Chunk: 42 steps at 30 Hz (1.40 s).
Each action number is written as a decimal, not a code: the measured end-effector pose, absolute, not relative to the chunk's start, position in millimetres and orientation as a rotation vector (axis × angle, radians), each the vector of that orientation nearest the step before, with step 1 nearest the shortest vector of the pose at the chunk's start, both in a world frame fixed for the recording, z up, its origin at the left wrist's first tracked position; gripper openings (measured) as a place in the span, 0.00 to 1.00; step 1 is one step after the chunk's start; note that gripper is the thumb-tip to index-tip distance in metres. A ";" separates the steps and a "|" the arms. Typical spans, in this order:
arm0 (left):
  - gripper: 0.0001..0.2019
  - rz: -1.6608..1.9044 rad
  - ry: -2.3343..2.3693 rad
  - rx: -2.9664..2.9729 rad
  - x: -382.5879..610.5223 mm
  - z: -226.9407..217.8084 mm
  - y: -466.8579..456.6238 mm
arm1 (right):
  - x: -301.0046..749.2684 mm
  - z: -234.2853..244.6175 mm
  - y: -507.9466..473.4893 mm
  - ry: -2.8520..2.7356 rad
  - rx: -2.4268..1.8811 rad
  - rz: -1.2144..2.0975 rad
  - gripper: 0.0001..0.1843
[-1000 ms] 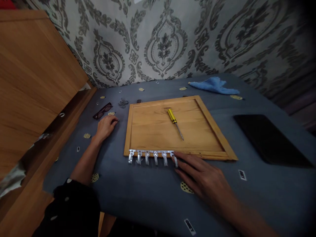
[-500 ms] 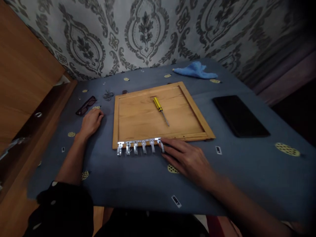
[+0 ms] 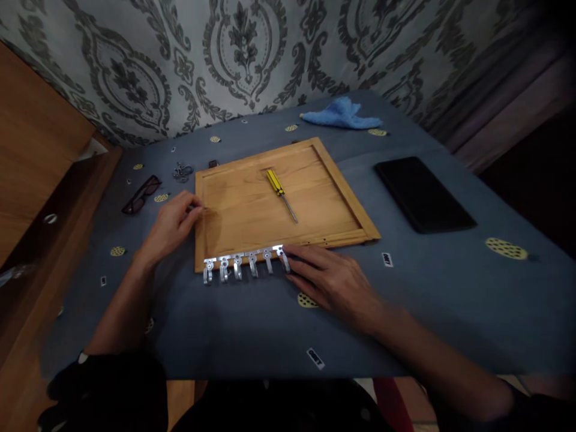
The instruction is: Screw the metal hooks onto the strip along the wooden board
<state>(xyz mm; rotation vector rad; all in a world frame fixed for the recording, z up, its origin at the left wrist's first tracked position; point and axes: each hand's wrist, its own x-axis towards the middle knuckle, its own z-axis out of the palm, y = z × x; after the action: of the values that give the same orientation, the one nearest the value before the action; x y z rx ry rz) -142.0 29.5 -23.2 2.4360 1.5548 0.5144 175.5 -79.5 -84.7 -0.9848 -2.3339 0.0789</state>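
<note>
Right hand (image 3: 339, 285): we rest our fingertips on the right end of the rail, fingers extended and nearly together, by its last hook; our thumb is hidden, so we cannot tell whether we pinch it.
Left hand (image 3: 173, 227): we hold it at the panel's left edge, fingers curled, thumb near the forefinger, the gap small; we cannot tell whether anything tiny sits between the tips.
Rail (image 3: 237, 260): silver, with six hooks, it lies along the left part of the panel's front rim, the hooks jutting past the edge toward us.
Panel (image 3: 243, 222): wooden, with a raised rim, it lies flat before us; we see small dark holes in the front rim, right of the rail.
Screwdriver (image 3: 276, 183): it lies on the panel, yellow handle toward the back, tip forward and to our right.
Glasses (image 3: 144, 191): dark, they lie beyond our left hand, near a small tangle of metal (image 3: 182, 172).
Tablet (image 3: 423, 193): black and flat, it lies to the panel's right, apart from it.
Rag (image 3: 342, 114): blue, it lies crumpled near the tablecloth's (image 3: 225, 336) far edge.
</note>
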 end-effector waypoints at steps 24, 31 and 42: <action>0.10 0.050 0.846 2.350 -36.7 -24.8 14.7 | 175.4 -82.5 -80.3 -2.369 -1.037 0.111 0.11; 0.08 -0.062 0.869 2.460 -30.1 -23.6 14.6 | 174.1 -82.6 -80.3 -2.352 -1.025 0.086 0.11; 0.07 -0.096 0.904 2.472 -24.2 -20.3 14.0 | 174.7 -84.2 -80.1 -2.366 -1.044 0.080 0.11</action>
<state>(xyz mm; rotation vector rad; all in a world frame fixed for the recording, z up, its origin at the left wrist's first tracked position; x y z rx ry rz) -24.2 14.0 -20.3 2.4718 0.9038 -0.0963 174.7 -80.1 -84.2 -1.0435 -2.3664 0.0803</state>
